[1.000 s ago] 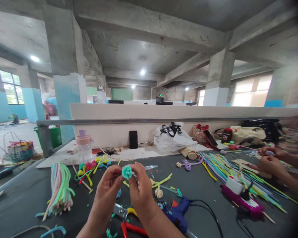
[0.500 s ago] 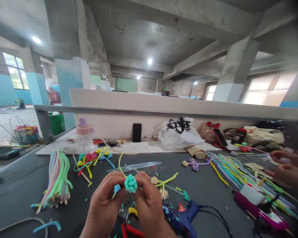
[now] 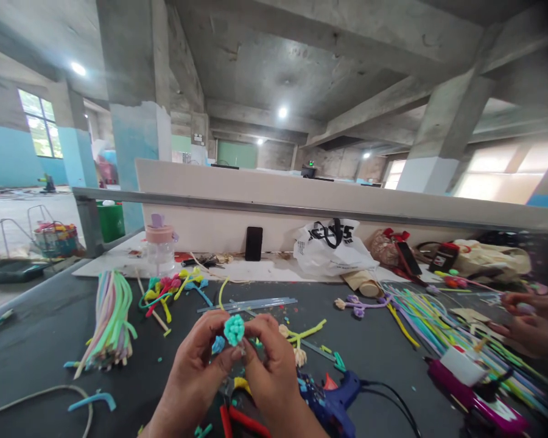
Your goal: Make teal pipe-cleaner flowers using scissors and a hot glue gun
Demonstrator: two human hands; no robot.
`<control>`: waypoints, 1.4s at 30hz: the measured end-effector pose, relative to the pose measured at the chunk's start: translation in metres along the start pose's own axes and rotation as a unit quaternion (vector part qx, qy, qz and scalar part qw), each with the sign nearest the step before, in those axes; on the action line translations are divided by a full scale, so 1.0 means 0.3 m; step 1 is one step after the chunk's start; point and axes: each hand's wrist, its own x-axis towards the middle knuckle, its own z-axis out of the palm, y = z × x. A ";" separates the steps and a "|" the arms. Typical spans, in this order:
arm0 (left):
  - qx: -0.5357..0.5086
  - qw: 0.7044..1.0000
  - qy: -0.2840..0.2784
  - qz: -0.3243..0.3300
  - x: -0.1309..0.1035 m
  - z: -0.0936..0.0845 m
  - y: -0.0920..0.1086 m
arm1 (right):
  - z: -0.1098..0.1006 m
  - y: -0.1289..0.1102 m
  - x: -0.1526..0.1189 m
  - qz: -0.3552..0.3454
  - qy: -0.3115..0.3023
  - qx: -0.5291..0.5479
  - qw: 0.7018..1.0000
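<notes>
Held up in front of the chest, where both hands meet at the lower middle of the view, is a small, knobbly turquoise cluster [image 3: 234, 330]. The left hand [image 3: 187, 371] and right hand [image 3: 276, 365] have their fingers curled in and thumbs close together, pinching the cluster at its sides and underside. If one thumb presses harder than the other, the soft bumps could be squashed or the piece could twist; a loosened pinch could let it drop.

A blue cluster [image 3: 218, 345] shows just beside the left fingers; whether they grip it too, I cannot tell. It could snag against the turquoise one.

Below the hands, a red-handled tool [image 3: 247, 421] lies on the dark table [image 3: 41, 359], and a wrist lowered carelessly might knock it. Near the right forearm is a dark blue glue gun [image 3: 344, 394]. Whether it is hot does not show; if it is, brushing its front end could burn skin, and a tug on its black cord [image 3: 383, 384] could drag it. Close by, a yellow-green stem [image 3: 310, 330] could be caught by the right hand.
</notes>
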 end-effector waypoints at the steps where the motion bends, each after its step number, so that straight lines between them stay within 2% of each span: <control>1: -0.012 1.000 0.002 -0.009 0.000 -0.003 -0.007 | 0.000 0.001 -0.001 -0.023 -0.001 -0.020 1.000; 3: -0.033 0.999 0.011 -0.024 0.002 -0.009 -0.021 | -0.003 0.001 -0.002 -0.057 -0.008 -0.043 0.997; 5: -0.055 0.998 0.021 -0.033 0.007 -0.013 -0.031 | -0.009 -0.003 -0.001 -0.046 -0.019 -0.030 0.998; 10: -0.083 0.996 0.014 -0.031 0.018 -0.011 -0.019 | -0.011 -0.010 0.003 0.106 -0.047 0.106 0.988; 12: -0.075 0.997 -0.005 -0.030 0.017 -0.003 0.000 | -0.004 -0.003 0.004 0.178 -0.059 0.183 0.965; 15: -0.062 0.998 -0.017 -0.024 0.009 0.009 0.030 | 0.010 0.008 0.002 0.257 -0.042 0.310 0.914; 20: -0.025 0.999 -0.035 -0.015 0.005 0.005 0.049 | 0.014 0.001 0.009 0.299 -0.027 0.442 0.845; 26: -0.013 0.999 -0.029 -0.042 0.006 -0.011 0.021 | 0.012 -0.022 0.023 0.325 -0.066 0.507 0.796; 28: -0.026 0.999 -0.014 -0.045 0.007 -0.009 0.013 | 0.018 -0.019 0.020 0.320 -0.071 0.519 0.790; 32: -0.055 0.997 0.016 -0.049 0.013 0.008 0.018 | 0.032 -0.010 0.005 0.321 -0.027 0.500 0.804; 35: -0.099 0.990 0.029 -0.091 0.017 0.026 0.027 | 0.034 -0.010 0.001 0.351 -0.004 0.478 0.805; 42: -0.213 0.960 0.014 -0.180 0.019 0.027 0.024 | 0.028 -0.014 0.016 0.367 -0.007 0.508 0.779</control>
